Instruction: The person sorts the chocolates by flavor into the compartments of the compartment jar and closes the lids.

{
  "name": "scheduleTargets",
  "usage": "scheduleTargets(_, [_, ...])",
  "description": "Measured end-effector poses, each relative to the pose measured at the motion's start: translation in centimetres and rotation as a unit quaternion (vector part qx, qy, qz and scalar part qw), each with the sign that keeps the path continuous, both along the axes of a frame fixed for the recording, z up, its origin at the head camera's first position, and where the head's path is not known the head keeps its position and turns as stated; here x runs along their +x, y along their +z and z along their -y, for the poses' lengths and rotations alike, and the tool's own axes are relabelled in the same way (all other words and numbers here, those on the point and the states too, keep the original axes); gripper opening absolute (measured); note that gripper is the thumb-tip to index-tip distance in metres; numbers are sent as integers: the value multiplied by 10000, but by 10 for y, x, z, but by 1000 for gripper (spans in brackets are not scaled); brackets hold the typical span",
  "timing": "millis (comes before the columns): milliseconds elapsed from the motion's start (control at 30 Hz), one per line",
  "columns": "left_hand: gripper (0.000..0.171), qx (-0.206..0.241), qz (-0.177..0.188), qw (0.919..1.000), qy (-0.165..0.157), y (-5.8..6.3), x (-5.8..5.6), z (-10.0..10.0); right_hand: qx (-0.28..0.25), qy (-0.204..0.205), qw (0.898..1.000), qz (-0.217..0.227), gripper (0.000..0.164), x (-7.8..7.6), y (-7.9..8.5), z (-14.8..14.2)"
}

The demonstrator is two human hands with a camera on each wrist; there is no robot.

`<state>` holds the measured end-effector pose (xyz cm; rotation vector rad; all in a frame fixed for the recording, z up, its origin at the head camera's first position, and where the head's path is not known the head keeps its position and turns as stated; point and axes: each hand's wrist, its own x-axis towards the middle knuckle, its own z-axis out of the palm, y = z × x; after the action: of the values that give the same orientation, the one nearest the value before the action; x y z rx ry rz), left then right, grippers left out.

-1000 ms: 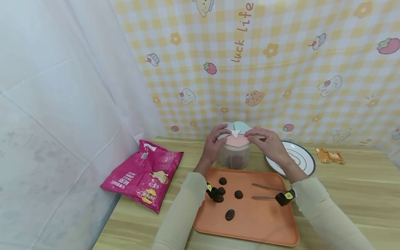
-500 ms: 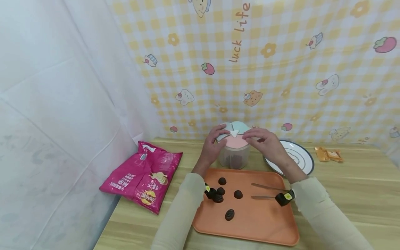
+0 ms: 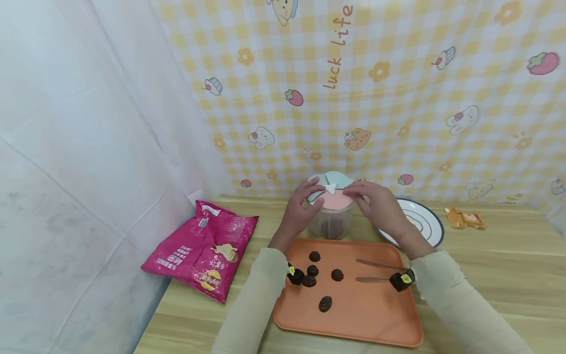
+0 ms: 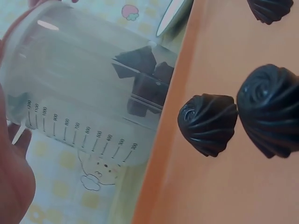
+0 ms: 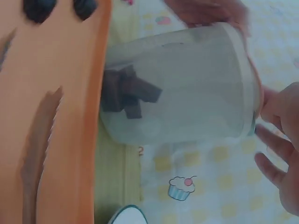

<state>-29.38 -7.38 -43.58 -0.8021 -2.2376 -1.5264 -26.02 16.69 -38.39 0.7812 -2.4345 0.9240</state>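
A clear plastic jar (image 3: 330, 226) with volume marks stands behind the orange tray (image 3: 367, 319). Dark brown chunks (image 5: 128, 91) lie in its bottom, seen through the wall. On top is a round lid (image 3: 337, 200) in pink, mint and grey-blue sections with a white bow-shaped knob (image 3: 330, 189). My left hand (image 3: 300, 207) holds the lid's left side, its thumb at the front rim. At the right rim, my right hand (image 3: 379, 206) holds the lid with bent fingers. Several dark swirled chocolates (image 4: 208, 125) sit on the tray, below my left wrist.
Two serrated metal strips (image 3: 373, 279), like tong arms, lie on the tray under the right wrist. A blue-rimmed white plate (image 3: 431, 226) stands partly behind the right forearm. Farther right are orange wrapped snacks (image 3: 464, 218). A magenta chip bag (image 3: 203, 250) lies at left.
My left hand has shifted slightly round the lid's rim, its thumb now lower on the front. The right hand stays at the right rim. Jar and tray have kept their places.
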Motion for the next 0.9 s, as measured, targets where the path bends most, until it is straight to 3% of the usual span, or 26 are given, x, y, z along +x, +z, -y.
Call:
scheduleTargets(133, [33, -501, -149, 9978, 414, 6, 7, -2, 282, -98, 9960, -848, 21, 5, -4, 6])
scheduleTargets(300, [38, -1057, -640, 9888, 837, 10, 17, -6, 282, 183, 9931, -1126, 41, 10, -11, 15])
scheduleTargets(433, [31, -844, -858, 9904, 679, 12, 21, -4, 265, 197, 9923, -1193, 51, 13, -14, 23])
scheduleTargets(567, [36, -317, -581, 9975, 239, 13, 18, 3, 346, 112, 9924, -1175, 49, 15, -15, 27])
scheduleTargets(667, [36, -160, -462, 9988, -53, 14, 14, 8, 400, 105, 9925, -1147, 42, 15, -13, 28])
scheduleTargets(767, [30, -266, -678, 9972, -173, 15, 10, 10, 410, 208, 9928, -1110, 35, 14, -10, 25])
scheduleTargets(900, [25, -896, -1334, 9869, 140, 17, 5, 10, 469, 275, 9935, -1000, 31, 12, -6, 18])
